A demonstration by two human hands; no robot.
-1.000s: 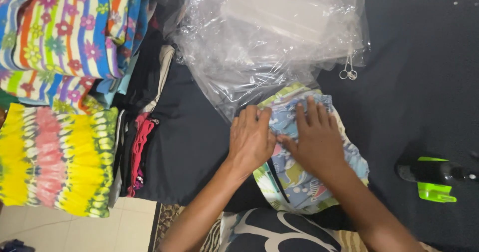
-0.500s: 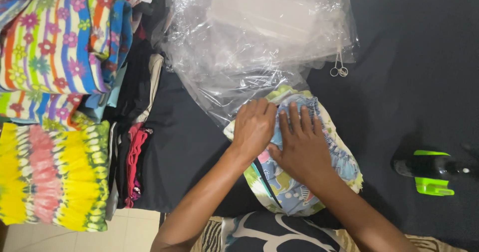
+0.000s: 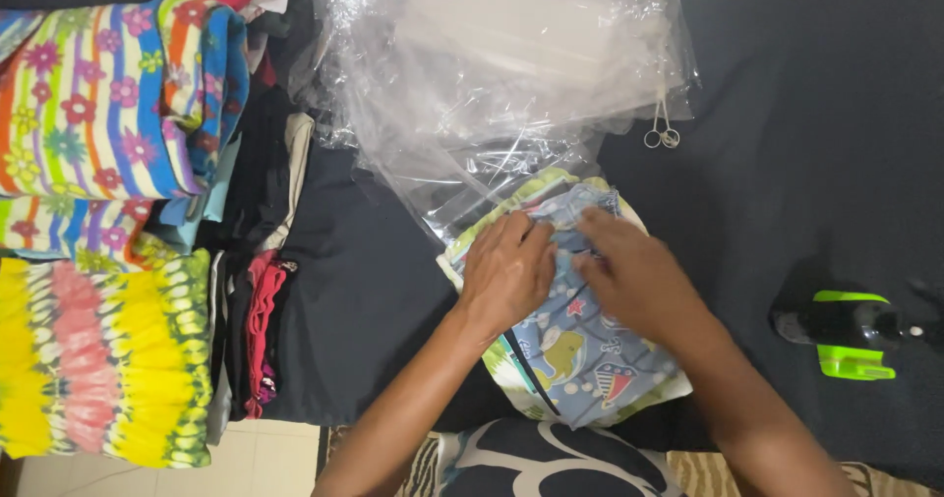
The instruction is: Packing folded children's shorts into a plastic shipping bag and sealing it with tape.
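Both your hands have crept up the folded cloth [image 3: 575, 345] since half a second ago, toward its top edge by the plastic bags [image 3: 511, 74]. Your left hand [image 3: 506, 273] hides the cloth's upper left part, your right hand [image 3: 634, 283] the middle; what lies under the palms can't be seen, and the bags' clear film makes their edges hard to trace. Your forearms run out of view at the bottom. Left hand lies palm down, fingers curled and pressing on the cloth; right hand lies flat beside it, fingertips pinching a fold near the top. Whether the left fingers truly grip is unclear. The cloth, blue with cartoon prints, sits on the dark mat [image 3: 787, 163], its top end at the bag mouth. Small scissors [image 3: 661, 135] lie beyond, a green-and-black tool [image 3: 851, 335] to your right, stacked fabrics [image 3: 108, 212] to your left
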